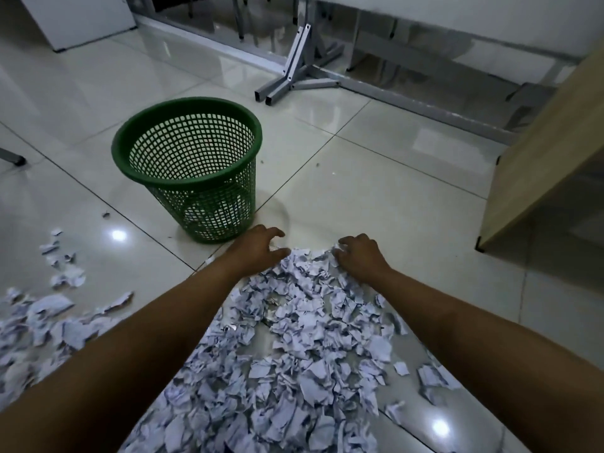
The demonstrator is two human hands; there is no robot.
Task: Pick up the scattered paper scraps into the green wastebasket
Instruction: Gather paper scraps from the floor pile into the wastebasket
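A green mesh wastebasket point(157, 194) stands upright on the tiled floor, slightly tilted in view, with a few white scraps showing through its lower wall. A wide heap of torn white paper scraps point(294, 338) covers the floor between my forearms. My left hand point(258, 248) rests at the far left edge of the heap, fingers spread and curled, just below the basket's base. My right hand point(358, 255) lies on the heap's far right edge, fingers bent down onto the scraps. Neither hand has lifted any paper.
More scraps point(49, 318) lie scattered at the left. A grey metal table leg frame point(294, 83) stands beyond the basket. A wooden desk panel point(539, 165) rises at the right. A white cabinet point(78, 18) sits at the far left.
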